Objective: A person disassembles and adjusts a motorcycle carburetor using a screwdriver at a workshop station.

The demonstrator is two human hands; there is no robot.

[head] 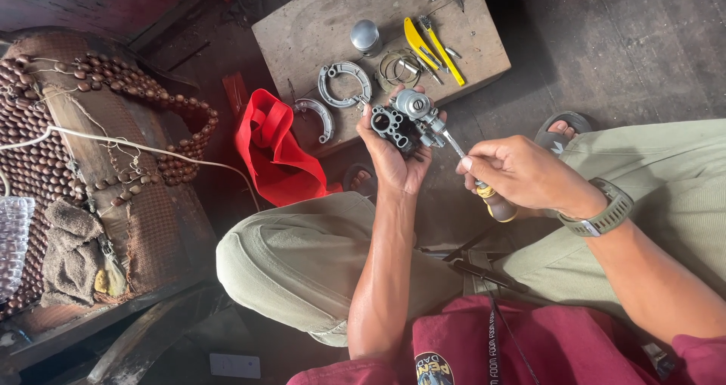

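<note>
From my remote seat, head view only. Left hand (395, 154) is cupped palm-up round a small dark metal carburettor body (407, 120), fingers curled at its far side, thumb at the near edge; the part sits held above the gap between the knees, just in front of the wooden board (318, 29). Right hand (520, 175) is closed round the yellow-and-dark handle of a screwdriver (473, 175); its bright shaft runs up and left, tip meeting the carburettor's right side among the silver fittings; whether the tip is seated in a screw head I cannot tell. A watch (607, 211) with a grey-green strap sits on the right wrist.

On the board, beyond the hands: one curved brake shoe (344, 82) lying flat, a second brake shoe (316, 116) at the board's near-left edge; a grey cylindrical piston-like part (366, 37) standing upright; a few thin rings (397, 67) beside it; yellow-handled pliers (431, 48) lying diagonally to the right of the rings.

A red bag (276, 150) lies crumpled on the floor, left of the left hand, touching the board's edge; further left, a beaded seat cover (45, 128) over a bench, a dirty rag (72, 253) on it. Sandalled foot (563, 128) visible beyond the right hand.
</note>
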